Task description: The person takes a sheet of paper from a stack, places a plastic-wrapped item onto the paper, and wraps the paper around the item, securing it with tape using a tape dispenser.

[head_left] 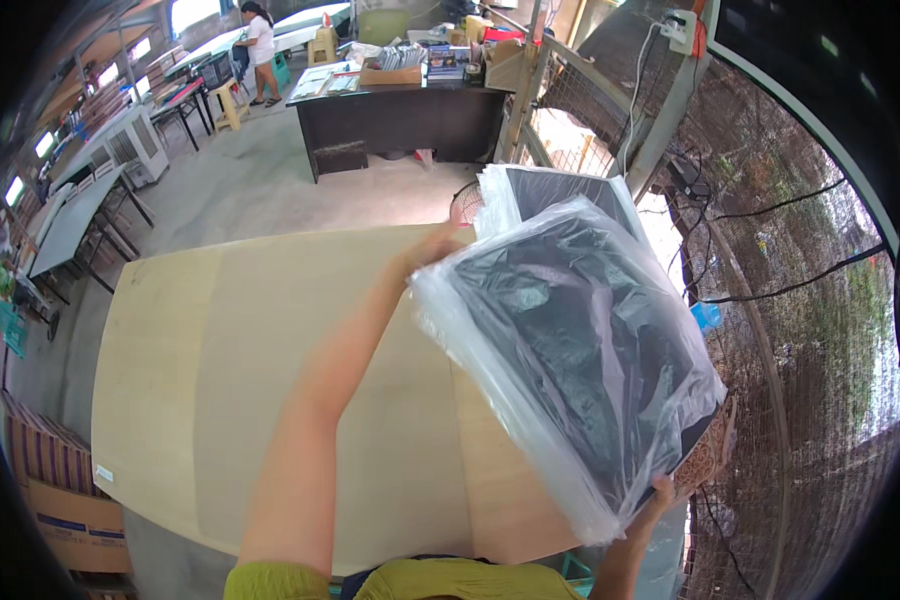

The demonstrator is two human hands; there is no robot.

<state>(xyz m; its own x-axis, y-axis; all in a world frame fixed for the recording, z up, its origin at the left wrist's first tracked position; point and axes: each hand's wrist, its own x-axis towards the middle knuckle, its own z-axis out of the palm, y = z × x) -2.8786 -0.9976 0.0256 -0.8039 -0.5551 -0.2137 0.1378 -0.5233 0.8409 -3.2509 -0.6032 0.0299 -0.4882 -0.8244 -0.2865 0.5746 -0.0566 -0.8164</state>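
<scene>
1. A dark flat panel (590,330) in loose clear plastic lies tilted across the right of centre of the frame, its wrapping creased and shiny, with a bunched plastic edge running down its left side.
2. The left hand (440,248) is at the panel's upper-left corner, near the top centre of the frame. It is blurred and partly covered by the wrapping, so I cannot tell whether its fingers are pinching or only touching.
3. The right hand (654,500) is at the panel's lower corner, in the lower right of the frame, its thumb over the edge and its other fingers mostly hidden below; it appears to pinch the wrapped edge.
4. Behind the panel, toward the top, is a 2nd dark wrapped piece (560,188), partly covered by the 1st.
5. A broad tan surface (330,400) fills the centre and left of the frame, with bands of slightly different shades.
6. A brown piece with a carved-looking pattern (708,450) shows just beside the panel's lower-right edge.
7. Cardboard boxes (75,525) are at the lower left of the frame.
8. At the top centre, a dark-fronted surface (400,125) bears papers and boxes.
9. At the upper left, a person in a white top (260,45) stands near a yellow stool (232,108).
10. Dark mesh (770,250) lines the right side.
</scene>
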